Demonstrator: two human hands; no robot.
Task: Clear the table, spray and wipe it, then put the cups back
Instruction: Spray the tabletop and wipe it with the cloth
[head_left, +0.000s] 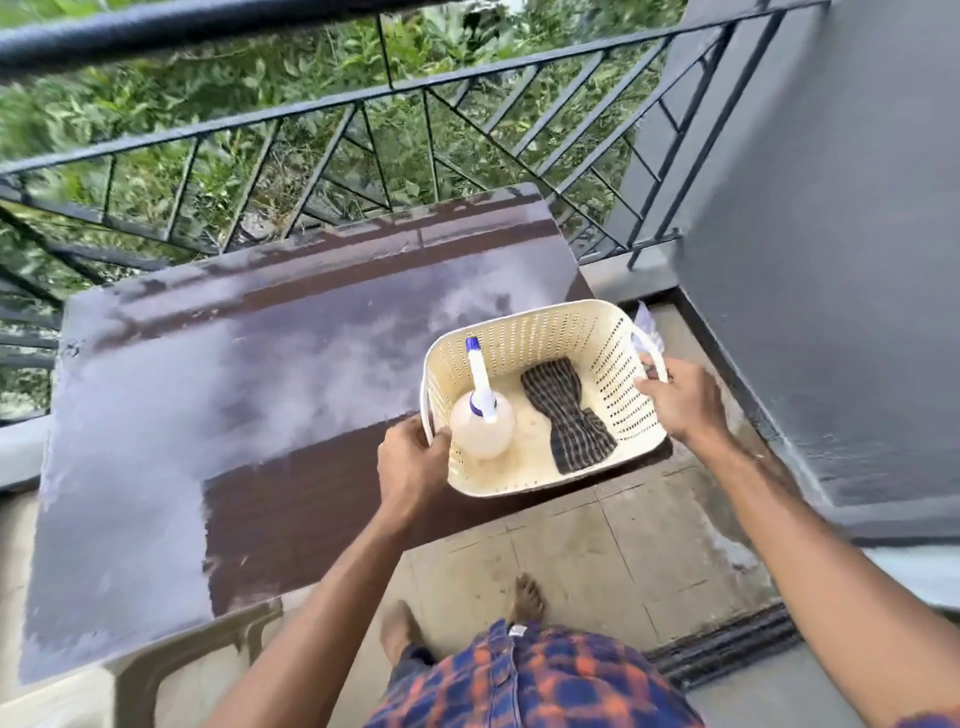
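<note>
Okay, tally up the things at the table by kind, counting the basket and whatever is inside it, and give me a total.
basket: 1
spray bottle: 1
checked cloth: 1
Total: 3

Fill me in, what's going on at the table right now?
A person holds a cream basket by both side handles, left hand on one, right hand on the other, at the near right corner of the brown table. A spray bottle stands upright inside it, with a checked cloth lying beside it. Whether the basket rests on the table is unclear.
</note>
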